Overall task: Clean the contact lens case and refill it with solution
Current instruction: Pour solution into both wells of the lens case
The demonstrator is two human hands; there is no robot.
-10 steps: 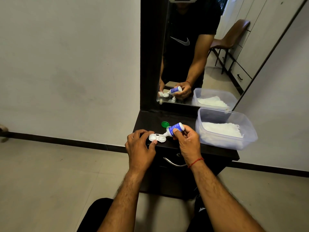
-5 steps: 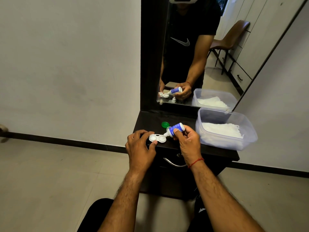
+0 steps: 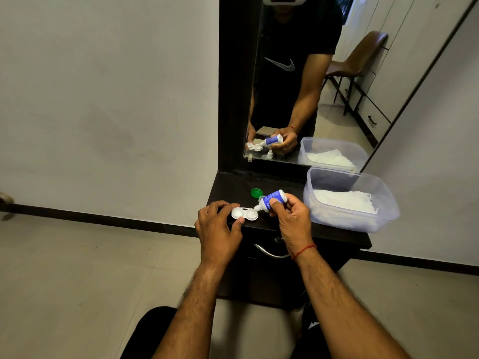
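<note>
The lens case (image 3: 244, 213) looks light and skittish; left hand (image 3: 217, 229) pinches its edge, right hand (image 3: 291, 218) squeezes the soft solution bottle (image 3: 272, 200) beside it

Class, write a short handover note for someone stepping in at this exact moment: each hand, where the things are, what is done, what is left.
Left hand: steadies the open contact lens case on the dark cabinet top.
Right hand: holds the solution bottle tilted, nozzle at the case's right well.
Green cap: lies off, behind the case.
Plastic tub with white tissue: at the right.
Done: case open, bottle uncapped.
Left: fill level cannot be seen; fill both wells, cap.
</note>
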